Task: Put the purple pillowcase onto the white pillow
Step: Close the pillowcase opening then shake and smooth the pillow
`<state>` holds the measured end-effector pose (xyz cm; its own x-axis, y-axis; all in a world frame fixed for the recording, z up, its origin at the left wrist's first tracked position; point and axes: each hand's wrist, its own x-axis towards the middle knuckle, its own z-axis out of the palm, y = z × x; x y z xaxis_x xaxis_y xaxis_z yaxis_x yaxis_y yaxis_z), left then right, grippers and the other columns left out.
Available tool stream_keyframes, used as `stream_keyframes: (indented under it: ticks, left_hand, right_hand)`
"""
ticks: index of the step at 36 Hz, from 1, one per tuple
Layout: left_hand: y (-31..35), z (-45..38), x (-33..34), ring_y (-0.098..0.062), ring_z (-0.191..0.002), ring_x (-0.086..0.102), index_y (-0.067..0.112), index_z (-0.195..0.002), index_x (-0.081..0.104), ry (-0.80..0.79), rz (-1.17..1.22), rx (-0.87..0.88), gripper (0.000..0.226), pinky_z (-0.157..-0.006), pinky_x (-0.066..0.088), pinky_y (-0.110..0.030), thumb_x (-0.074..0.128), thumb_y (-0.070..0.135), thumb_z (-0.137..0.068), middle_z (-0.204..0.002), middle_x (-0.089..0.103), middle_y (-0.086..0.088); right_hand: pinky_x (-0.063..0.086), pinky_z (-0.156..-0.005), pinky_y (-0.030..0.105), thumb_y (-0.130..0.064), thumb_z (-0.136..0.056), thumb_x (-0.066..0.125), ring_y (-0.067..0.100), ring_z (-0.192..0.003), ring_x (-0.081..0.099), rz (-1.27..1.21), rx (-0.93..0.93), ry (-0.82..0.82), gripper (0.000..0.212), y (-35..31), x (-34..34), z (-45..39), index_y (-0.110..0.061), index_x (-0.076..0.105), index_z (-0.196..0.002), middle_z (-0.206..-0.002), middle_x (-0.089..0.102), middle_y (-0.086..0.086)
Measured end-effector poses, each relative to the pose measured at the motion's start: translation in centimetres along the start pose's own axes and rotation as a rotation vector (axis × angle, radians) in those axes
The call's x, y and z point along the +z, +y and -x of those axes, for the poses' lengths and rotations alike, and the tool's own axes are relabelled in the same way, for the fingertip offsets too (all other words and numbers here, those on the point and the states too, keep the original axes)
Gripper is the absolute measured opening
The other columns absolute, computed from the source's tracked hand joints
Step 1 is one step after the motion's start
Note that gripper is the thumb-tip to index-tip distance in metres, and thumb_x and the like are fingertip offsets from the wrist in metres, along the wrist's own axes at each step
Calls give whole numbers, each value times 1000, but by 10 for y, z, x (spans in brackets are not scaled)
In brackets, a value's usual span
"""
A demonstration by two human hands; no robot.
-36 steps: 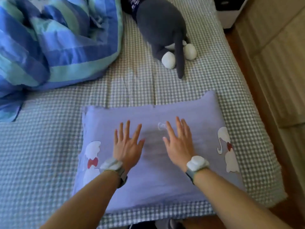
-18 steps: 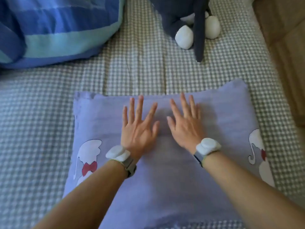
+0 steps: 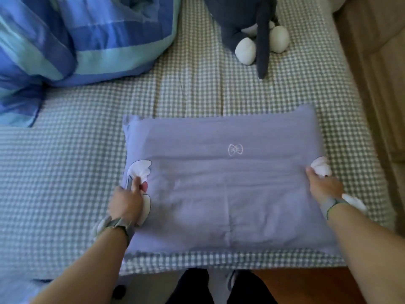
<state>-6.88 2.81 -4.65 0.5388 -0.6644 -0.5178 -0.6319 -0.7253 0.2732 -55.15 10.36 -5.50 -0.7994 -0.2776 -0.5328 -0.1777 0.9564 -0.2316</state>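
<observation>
The purple pillowcase (image 3: pixel 221 189) lies flat and filled out on the checked bed sheet (image 3: pixel 65 183), near the bed's front edge, its cloth mostly smooth with a few faint creases. A small white bow outline is stitched near its middle, and a white cat figure sits at each short end, two in all. The pillow itself is fully covered and cannot be seen. The left hand (image 3: pixel 126 204) pinches the left end, thumb pressed on the cat figure there; the right hand (image 3: pixel 324 186) grips the right end, bunching the cloth with that cat. Each wrist wears one grey band, two bands in all. Farther back lie one blue striped duvet (image 3: pixel 76 38) and one grey plush toy (image 3: pixel 249 25) with white paws.
</observation>
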Motion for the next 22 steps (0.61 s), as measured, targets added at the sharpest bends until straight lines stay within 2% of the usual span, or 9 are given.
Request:
stream_keyframes:
  ticks: [2, 4, 7, 10, 13, 16, 18, 20, 22]
  left_hand:
    - [26, 13, -15, -44, -97, 59, 8, -97, 55, 178, 102, 97, 56, -81, 44, -47, 41, 62, -93, -103, 63, -24]
    - [45, 13, -25, -45, -100, 58, 8, -100, 55, 271, 143, 160, 59, -80, 42, -48, 37, 64, -94, -107, 64, -24]
    - [46, -6, -37, -48, -108, 55, 5, -109, 57, 182, 5, 129, 54, -87, 43, -51, 39, 55, -97, -116, 60, -28]
    - [52, -13, -23, -47, -127, 41, 9, -126, 51, 126, -358, 66, 50, -106, 33, -57, 60, 37, -85, -136, 45, -26]
    - [85, 15, 25, -44, -135, 31, 22, -144, 41, 227, -325, 390, 58, -110, 26, -57, 54, 39, -89, -150, 31, -23]
    - [128, 68, 79, -43, -146, 20, 33, -153, 32, 201, -318, 777, 61, -117, 18, -55, 40, 52, -96, -161, 21, -18]
    - [141, 85, 123, -38, -151, 11, 39, -155, 26, 184, -385, 952, 61, -120, 10, -52, 36, 56, -97, -165, 14, -12]
    - [118, 74, 155, -33, -153, 3, 42, -156, 18, 109, -482, 955, 63, -123, 4, -50, 30, 62, -97, -167, 8, -5]
    - [78, 48, 155, -31, -153, 2, 41, -157, 12, 141, -531, 904, 66, -123, 4, -49, 25, 66, -96, -167, 5, -4]
  right_hand:
    - [50, -90, 45, -68, -86, 47, 40, -100, 63, -50, -126, 157, 74, -23, -23, 4, -5, 58, -121, -119, 65, 19]
    - [47, -91, 44, -64, -88, 47, 40, -105, 62, -111, -216, 290, 67, -47, -47, 4, -5, 60, -118, -120, 65, 18]
    - [47, -92, 49, -65, -84, 47, 43, -105, 60, -50, -163, 299, 72, -61, -64, -14, -2, 61, -115, -119, 64, 24]
    - [40, -101, 50, -48, -88, 52, 42, -124, 48, 190, -124, 210, 66, -55, -58, -25, -1, 48, -134, -137, 49, 25]
    - [32, -108, 49, -39, -90, 34, 39, -134, 35, 397, -367, 222, 60, -65, -29, -8, -12, 38, -143, -148, 32, 18]
    - [25, -113, 49, -36, -93, 48, 43, -135, 31, 377, -874, 236, 60, -82, 28, 38, -18, 35, -149, -154, 26, 19]
    - [18, -117, 51, -44, -95, 47, 41, -142, 24, 400, -1112, 228, 60, -83, 66, 43, -22, 37, -150, -159, 25, 17]
    - [17, -119, 53, -54, -96, 37, 37, -146, 20, 524, -1107, 236, 63, -57, 88, 16, -25, 34, -151, -161, 24, 11]
    - [15, -120, 52, -56, -97, 30, 35, -148, 16, 606, -995, 316, 66, -17, 81, -18, -24, 27, -154, -163, 20, 10]
